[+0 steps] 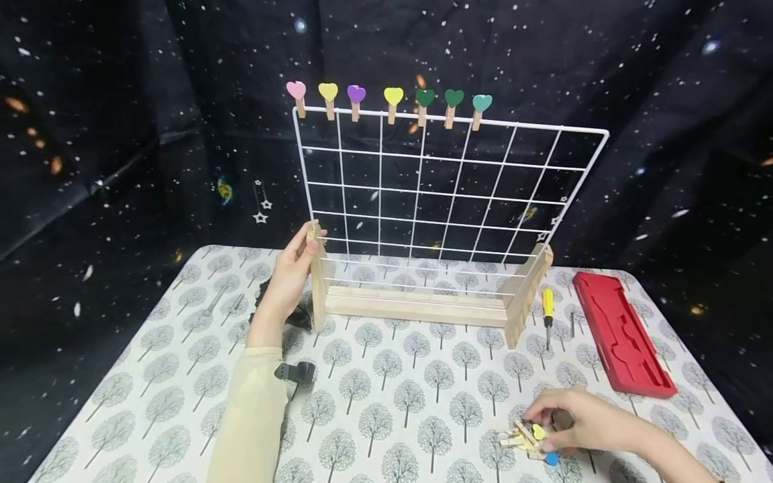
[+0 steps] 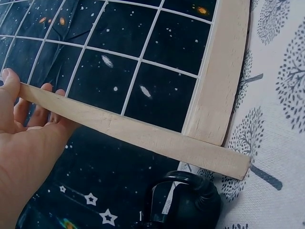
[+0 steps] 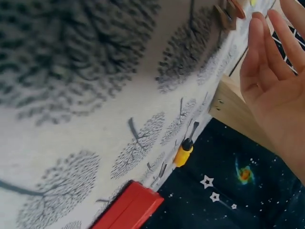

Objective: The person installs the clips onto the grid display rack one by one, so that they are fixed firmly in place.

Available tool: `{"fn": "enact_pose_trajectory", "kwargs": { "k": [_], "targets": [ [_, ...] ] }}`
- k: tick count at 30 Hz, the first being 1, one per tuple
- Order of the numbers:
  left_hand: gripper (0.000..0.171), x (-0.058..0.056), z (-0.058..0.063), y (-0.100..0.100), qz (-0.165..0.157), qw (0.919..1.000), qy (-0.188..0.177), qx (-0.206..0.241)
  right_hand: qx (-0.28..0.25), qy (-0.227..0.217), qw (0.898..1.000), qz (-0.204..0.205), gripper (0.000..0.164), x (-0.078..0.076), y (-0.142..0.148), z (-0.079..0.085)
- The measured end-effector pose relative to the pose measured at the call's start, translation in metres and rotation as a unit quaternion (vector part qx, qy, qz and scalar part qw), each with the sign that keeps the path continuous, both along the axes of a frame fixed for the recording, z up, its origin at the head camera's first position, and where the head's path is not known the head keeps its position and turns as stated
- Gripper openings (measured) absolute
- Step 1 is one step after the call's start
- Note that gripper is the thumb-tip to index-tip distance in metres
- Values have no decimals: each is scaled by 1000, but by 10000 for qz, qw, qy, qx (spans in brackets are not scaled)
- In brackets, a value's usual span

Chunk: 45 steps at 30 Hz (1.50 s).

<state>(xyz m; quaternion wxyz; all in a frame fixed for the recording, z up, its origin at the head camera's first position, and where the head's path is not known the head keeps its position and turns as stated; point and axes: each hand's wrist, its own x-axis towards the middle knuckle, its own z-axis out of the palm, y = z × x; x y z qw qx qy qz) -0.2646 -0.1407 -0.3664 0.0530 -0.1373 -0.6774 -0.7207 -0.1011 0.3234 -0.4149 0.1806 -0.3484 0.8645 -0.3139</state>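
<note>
A white wire grid (image 1: 417, 178) stands upright in a light wooden base (image 1: 417, 307). Several heart-topped clothespins clip along its top bar: pink (image 1: 296, 91), yellow, purple and green ones on the left and middle, with a teal one (image 1: 482, 102) furthest right. My left hand (image 1: 292, 268) grips the left wooden upright (image 2: 119, 121), thumb on one side and fingers on the other. At the front right, my right hand (image 1: 588, 422) reaches over a small pile of loose clothespins (image 1: 519, 437), thumb and forefinger apart around it. Yellow and blue hearts show in that pile.
A yellow-handled screwdriver (image 1: 547, 308) lies right of the stand, beside a red tool case (image 1: 625, 335). Behind the left forearm sits a black object (image 1: 298, 316), partly hidden. Small metal tools lie at the table's far left. A dark starry cloth (image 1: 121, 134) hangs behind.
</note>
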Motion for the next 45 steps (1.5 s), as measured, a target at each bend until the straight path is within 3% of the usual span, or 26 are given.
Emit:
{"fn": "enact_pose_trajectory", "kwargs": {
  "k": [6, 14, 22, 27, 31, 38, 42, 45],
  "targets": [
    [46, 0, 2, 2, 18, 9999, 57, -88, -30, -189, 9998, -74, 29, 8, 3, -7],
    [50, 10, 10, 4, 41, 9999, -7, -133, -207, 165, 9995, 198, 19, 4, -1, -15],
    [50, 8, 9, 8, 22, 9999, 20, -125, -205, 393, 9977, 515, 4, 6, -1, -15],
    [50, 8, 9, 6, 9, 10000, 23, -95, -43, 7, 9988, 484, 3, 4, -3, -5],
    [49, 10, 9, 4, -13, 10000, 2, -72, -60, -49, 9997, 243, 7, 2, -6, 7],
    [49, 9, 8, 4, -25, 10000, 34, -42, -133, 776, 9948, -648, 31, -11, -13, 16],
    [49, 9, 9, 4, -8, 10000, 55, -59, -105, 800, 9900, -1154, 28, -20, -19, 13],
    [48, 10, 9, 4, 1, 10000, 20, -92, -182, 832, 9883, -1269, 24, -29, -27, 15]
  ]
}}
